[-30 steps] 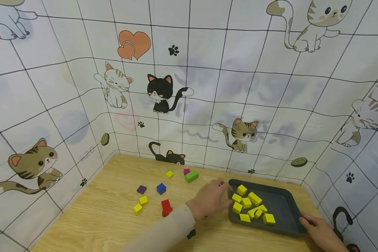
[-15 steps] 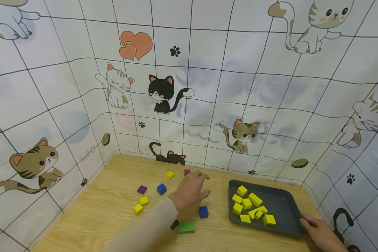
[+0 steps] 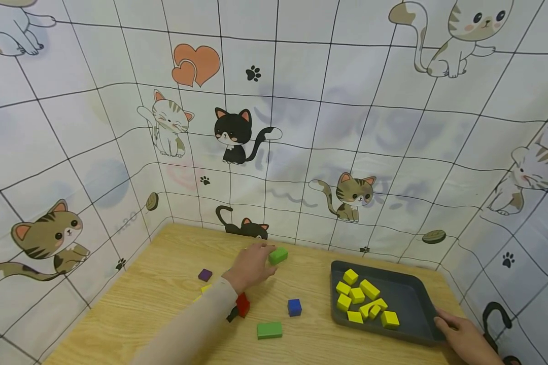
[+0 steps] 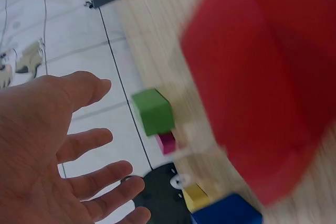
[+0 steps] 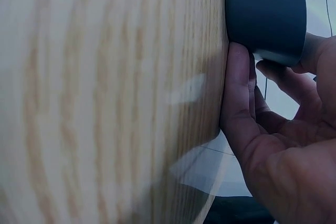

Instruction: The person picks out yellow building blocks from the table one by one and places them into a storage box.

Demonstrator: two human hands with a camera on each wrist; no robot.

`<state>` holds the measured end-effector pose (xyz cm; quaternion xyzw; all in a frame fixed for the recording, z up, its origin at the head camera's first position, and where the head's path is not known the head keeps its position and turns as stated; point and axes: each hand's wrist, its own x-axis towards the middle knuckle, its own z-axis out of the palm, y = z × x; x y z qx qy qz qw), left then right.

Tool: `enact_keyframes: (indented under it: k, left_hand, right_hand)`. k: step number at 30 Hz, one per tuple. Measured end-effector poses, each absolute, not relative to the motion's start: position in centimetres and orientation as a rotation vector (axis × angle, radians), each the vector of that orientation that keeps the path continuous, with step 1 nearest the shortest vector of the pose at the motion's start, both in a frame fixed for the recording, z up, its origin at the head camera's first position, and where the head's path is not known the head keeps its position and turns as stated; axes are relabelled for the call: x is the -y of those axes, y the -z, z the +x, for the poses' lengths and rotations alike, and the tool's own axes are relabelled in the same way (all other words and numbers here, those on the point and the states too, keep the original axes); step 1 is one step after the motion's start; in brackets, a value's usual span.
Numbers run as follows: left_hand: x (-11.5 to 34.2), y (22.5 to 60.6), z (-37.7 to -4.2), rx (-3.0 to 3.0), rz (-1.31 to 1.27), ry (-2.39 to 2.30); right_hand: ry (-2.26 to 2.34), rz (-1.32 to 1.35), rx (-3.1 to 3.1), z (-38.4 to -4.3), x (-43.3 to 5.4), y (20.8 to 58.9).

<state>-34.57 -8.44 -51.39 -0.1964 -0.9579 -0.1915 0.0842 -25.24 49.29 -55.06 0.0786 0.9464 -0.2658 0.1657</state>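
My left hand (image 3: 252, 267) reaches over the back of the table, fingers spread and holding nothing. Just past its fingertips in the head view lies a green block (image 3: 278, 255). The left wrist view shows the same palm (image 4: 37, 135) facing the green block (image 4: 152, 113), a magenta block (image 4: 166, 142), a yellow block (image 4: 196, 198) and a blue block (image 4: 228, 213); a blurred red block (image 4: 262, 77) looms close to the camera. My right hand (image 3: 466, 337) grips the dark grey tray (image 3: 411, 294) by its near right corner, thumb on the rim. Several yellow blocks (image 3: 357, 295) lie in the tray.
On the wooden table are a blue cube (image 3: 294, 307), a flat green block (image 3: 269, 330), a red block (image 3: 243, 305) beside the sleeve and a purple block (image 3: 205, 275). The left sleeve mostly covers yellow pieces (image 3: 206, 288). Cat-print cloth walls (image 3: 297, 172) surround the table.
My left hand has moved left from the tray's edge to the green block at the back. The blue cube and flat green block came into view from under the arm. The right hand stays put.
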Motion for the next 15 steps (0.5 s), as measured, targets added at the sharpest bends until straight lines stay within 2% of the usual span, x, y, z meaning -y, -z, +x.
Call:
enact_keyframes:
  k: [15]
  left_hand:
    - [11.8, 52.3, -35.8, 3.019, -0.381, 0.515]
  right_hand:
    - [0.778, 0.232, -2.688, -25.7, -50.7, 56.6]
